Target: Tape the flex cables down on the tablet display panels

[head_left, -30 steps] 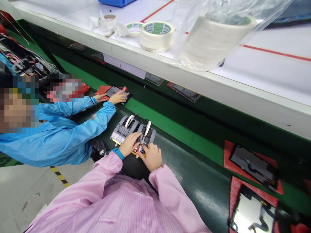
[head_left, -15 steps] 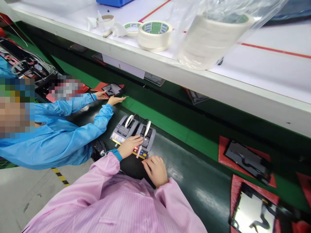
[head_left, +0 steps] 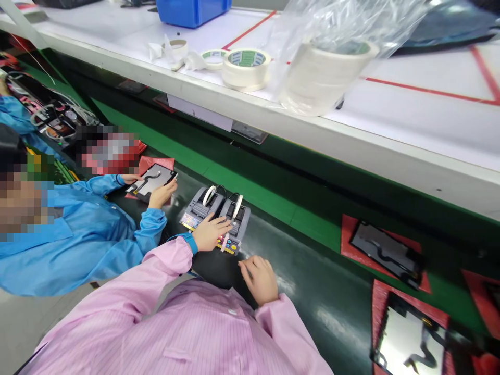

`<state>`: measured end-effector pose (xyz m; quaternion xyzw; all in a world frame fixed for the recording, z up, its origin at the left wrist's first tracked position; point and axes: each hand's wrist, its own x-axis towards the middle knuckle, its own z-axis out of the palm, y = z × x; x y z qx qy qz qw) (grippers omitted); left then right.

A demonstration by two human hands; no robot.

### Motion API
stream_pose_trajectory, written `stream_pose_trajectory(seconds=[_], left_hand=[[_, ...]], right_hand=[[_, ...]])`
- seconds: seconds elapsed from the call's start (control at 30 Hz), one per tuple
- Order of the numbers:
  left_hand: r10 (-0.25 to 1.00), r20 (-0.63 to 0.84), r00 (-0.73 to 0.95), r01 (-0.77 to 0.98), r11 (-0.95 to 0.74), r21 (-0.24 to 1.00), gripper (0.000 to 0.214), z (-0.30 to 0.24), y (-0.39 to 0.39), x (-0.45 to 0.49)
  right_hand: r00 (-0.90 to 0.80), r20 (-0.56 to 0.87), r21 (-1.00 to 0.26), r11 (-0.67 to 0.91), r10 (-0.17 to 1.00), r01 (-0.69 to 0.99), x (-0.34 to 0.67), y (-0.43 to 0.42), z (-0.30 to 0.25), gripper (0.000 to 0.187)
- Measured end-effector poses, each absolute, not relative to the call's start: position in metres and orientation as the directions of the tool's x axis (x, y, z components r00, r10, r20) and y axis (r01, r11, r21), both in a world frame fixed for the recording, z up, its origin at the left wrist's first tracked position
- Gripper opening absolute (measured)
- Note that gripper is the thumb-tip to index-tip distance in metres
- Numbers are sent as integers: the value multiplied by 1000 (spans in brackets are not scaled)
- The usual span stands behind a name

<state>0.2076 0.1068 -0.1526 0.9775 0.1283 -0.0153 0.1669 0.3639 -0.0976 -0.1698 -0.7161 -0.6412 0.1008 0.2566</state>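
Note:
Two grey tape dispensers stand side by side on the dark bench, each with a narrow white roll on top. My left hand (head_left: 211,233) lies palm down with fingers stretched over the right dispenser (head_left: 239,221), close beside the left dispenser (head_left: 196,209). A short strip of tape (head_left: 225,241) hangs from the right dispenser's front, over its coloured buttons. Just right of the dispensers, my right hand (head_left: 261,279) rests at the bench edge, thumb and loosely bent fingers apart. Nothing shows in it, though its palm side is hidden.
A co-worker in a blue smock (head_left: 89,234) handles a screen panel (head_left: 152,182) at left. More panels (head_left: 386,252) lie on red sheets at right. Overhead, a white shelf (head_left: 187,86) bears tape rolls (head_left: 247,70), a bagged stack (head_left: 328,78) and a blue bin (head_left: 193,11).
My right hand has drawn slightly right and down, away from the tape strip. My left hand stays on the dispenser. The co-worker's hands moved nearer with the panel, now tilted differently.

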Motion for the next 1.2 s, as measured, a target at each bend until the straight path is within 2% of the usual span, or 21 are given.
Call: stream_pose_trajectory(seconds=[0.07, 0.17, 0.27, 0.4, 0.57, 0.73, 0.83, 1.0, 1.2], left_hand=[[254, -28, 967, 246, -899, 361, 58, -148, 103, 208], [306, 20, 952, 265, -854, 448, 21, -150, 103, 217], [364, 38, 931, 300, -818, 491, 18, -157, 113, 232], [429, 65, 901, 325, -766, 555, 9, -160, 128, 247], [542, 135, 830, 331, -673, 662, 29, -153, 131, 234], [702, 204, 682, 375, -576, 726, 28, -151, 124, 201], [754, 216, 621, 394, -538, 745, 26, -152, 116, 184], [795, 213, 568, 414, -500, 761, 26, -154, 104, 168], [769, 201, 607, 424, -528, 736, 19, -162, 103, 186]], right_hand=[[155, 176, -493, -49, 972, 868, 364, -102, -169, 42], [163, 152, -484, -70, 975, 872, 366, -110, -170, 44], [173, 115, -470, -99, 978, 877, 365, -111, -172, 44], [153, 57, -430, -114, 987, 896, 357, -97, -170, 34], [92, -184, -204, -130, 979, 970, 344, -77, -164, 46], [147, -308, -88, -182, 940, 979, 327, -70, -158, 50], [167, -373, -51, -199, 913, 979, 317, -65, -155, 55], [171, -403, -39, -203, 899, 978, 312, -59, -153, 61], [175, -416, -24, -204, 892, 979, 310, -59, -152, 60]])
